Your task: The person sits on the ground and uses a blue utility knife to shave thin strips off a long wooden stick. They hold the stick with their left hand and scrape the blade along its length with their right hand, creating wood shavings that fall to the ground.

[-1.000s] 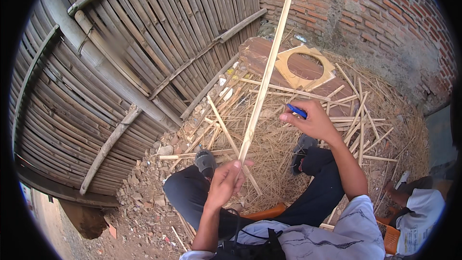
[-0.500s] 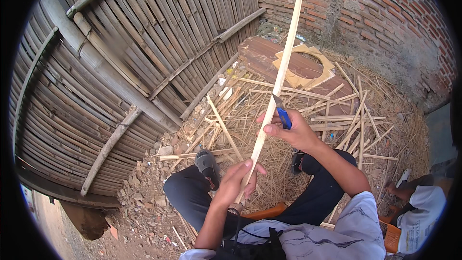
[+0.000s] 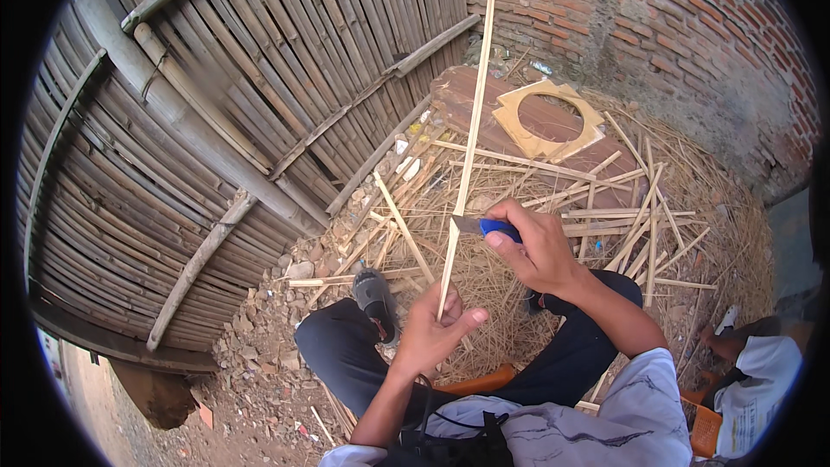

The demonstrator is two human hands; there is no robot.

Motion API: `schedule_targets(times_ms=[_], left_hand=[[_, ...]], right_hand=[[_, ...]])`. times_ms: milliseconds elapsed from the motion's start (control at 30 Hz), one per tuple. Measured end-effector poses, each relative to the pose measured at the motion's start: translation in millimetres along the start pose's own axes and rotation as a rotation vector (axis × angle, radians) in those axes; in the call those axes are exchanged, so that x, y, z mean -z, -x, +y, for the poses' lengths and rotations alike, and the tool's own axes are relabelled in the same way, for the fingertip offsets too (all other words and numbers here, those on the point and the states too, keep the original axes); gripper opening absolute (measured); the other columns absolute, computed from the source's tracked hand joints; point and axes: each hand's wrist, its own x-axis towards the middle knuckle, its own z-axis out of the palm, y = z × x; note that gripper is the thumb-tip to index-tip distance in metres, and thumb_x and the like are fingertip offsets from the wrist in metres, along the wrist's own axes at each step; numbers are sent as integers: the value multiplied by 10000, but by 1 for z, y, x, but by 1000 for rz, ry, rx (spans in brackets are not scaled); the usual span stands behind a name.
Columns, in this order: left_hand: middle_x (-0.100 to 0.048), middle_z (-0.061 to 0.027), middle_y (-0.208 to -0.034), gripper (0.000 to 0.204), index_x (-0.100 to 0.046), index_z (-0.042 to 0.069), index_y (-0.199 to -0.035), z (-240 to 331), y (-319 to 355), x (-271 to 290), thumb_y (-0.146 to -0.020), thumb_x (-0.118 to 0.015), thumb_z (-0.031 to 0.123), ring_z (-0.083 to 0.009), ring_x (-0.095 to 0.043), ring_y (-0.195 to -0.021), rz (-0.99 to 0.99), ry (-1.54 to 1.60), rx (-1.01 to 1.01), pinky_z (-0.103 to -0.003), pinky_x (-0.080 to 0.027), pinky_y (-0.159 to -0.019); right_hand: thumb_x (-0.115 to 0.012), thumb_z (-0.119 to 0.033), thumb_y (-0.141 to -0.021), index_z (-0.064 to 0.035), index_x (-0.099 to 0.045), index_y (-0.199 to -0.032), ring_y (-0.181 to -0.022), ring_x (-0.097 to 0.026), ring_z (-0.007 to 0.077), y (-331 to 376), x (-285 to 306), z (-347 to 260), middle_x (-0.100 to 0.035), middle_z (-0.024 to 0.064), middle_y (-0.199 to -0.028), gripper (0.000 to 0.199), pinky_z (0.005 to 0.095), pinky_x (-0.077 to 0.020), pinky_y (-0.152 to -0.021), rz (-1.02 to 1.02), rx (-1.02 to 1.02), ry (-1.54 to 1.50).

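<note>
Head view: nearest to us, the left hand (image 3: 437, 329) curls its fingers around the lower end of a pale strip (image 3: 471, 156), thumb pointing off to the right. Just beyond, the right hand (image 3: 540, 251) is wrapped firmly about a blue-handled knife (image 3: 501, 229), whose blade meets the strip's right side above the left hand. We judge the strip light and springy, stiff enough to stand out from one end, dry rather than slippery, and liable to splinter along its grain; we would hold it low, well below the blade. Long, slender and cream-yellow, it rises in front of loose strips (image 3: 402, 229) and a brown board (image 3: 451, 102), its far end leaving our view against the brick wall (image 3: 692, 78).
</note>
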Motion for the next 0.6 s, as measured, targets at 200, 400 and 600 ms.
schedule_targets(times_ms=[200, 400, 600], left_hand=[[-435, 59, -710, 440, -497, 65, -850, -7, -8, 4, -1060, -753, 355, -68, -418, -668, 101, -16, -69, -259, -367, -589], [-471, 20, -600, 671, -503, 58, -731, 9, -8, 0, -1141, -443, 586, -70, -456, -527, 41, 8, -79, -259, -353, -487], [-481, 10, -618, 607, -489, 64, -801, 4, -4, -1, -1180, -367, 522, -77, -465, -518, 83, -71, -67, -267, -367, -479]], right_hand=[[-792, -351, -964, -63, -711, -1092, -662, -726, 287, 12, -26, -7, -710, 84, -823, 324, 387, -562, -579, -41, 306, 171], [-800, -328, -953, -92, -724, -1078, -631, -718, 249, 16, -30, -14, -690, 46, -781, 278, 369, -561, -551, -7, 335, 217], [-810, -324, -943, -94, -745, -1084, -643, -730, 251, 10, -24, -13, -709, 51, -791, 278, 368, -565, -557, 68, 272, 280]])
